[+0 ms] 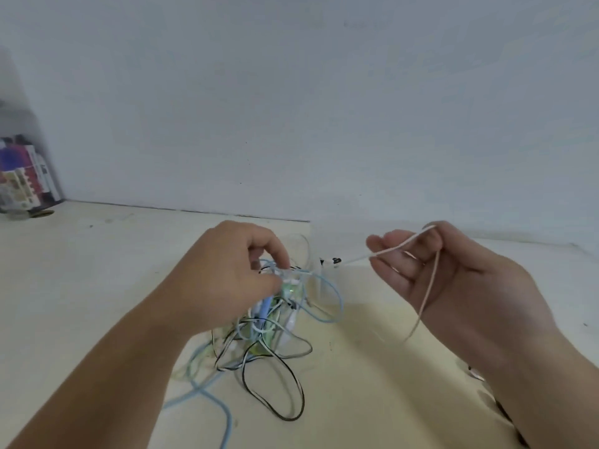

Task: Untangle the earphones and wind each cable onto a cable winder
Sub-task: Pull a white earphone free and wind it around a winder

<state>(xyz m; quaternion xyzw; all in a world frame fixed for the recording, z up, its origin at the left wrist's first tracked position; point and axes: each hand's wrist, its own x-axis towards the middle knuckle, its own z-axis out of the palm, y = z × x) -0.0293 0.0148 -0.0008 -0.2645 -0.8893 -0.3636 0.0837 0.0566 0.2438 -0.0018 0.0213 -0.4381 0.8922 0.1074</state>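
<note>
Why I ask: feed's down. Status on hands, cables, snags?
Left hand pinching top of tangle. Right hand holding white cable, running straight toward tangle. Rest knotted on table; no winder in view.

A plain indoor desk setting, most likely a study or office corner, though which one cannot be told: a pale cream tabletop [97,286] pushed against a bare whitish wall [324,108], with colourful printed books or boxes [26,176] standing blurred at its far-left corner.
</note>
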